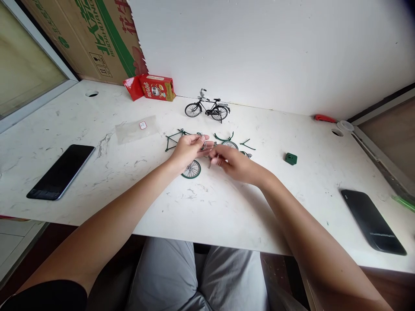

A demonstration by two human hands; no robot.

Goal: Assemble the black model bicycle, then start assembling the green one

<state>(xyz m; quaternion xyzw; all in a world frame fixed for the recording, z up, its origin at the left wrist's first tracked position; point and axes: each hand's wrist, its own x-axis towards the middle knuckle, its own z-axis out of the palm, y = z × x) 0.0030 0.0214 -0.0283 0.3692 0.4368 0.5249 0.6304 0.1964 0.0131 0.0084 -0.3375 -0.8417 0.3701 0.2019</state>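
Observation:
My left hand [189,147] is closed in a pinch on a small silver metal bicycle part [204,144], its exact kind too small to tell. Close beside it, my right hand [233,163] has its fingers curled together; what they hold, if anything, is hidden. Beneath the hands lie pieces of a green model bicycle: the frame [172,142], a wheel with a green tyre [192,169], another wheel [231,145] partly covered by the right hand, a curved green mudguard [223,138] and a forked green piece [247,143].
Behind the pieces stands an assembled black model bicycle [207,107]. A green block [291,158] lies to the right. Phones [61,172] [372,221] flank the work area. Farther back are a clear plastic bag [129,131], a red box [158,87] and a red object [325,118].

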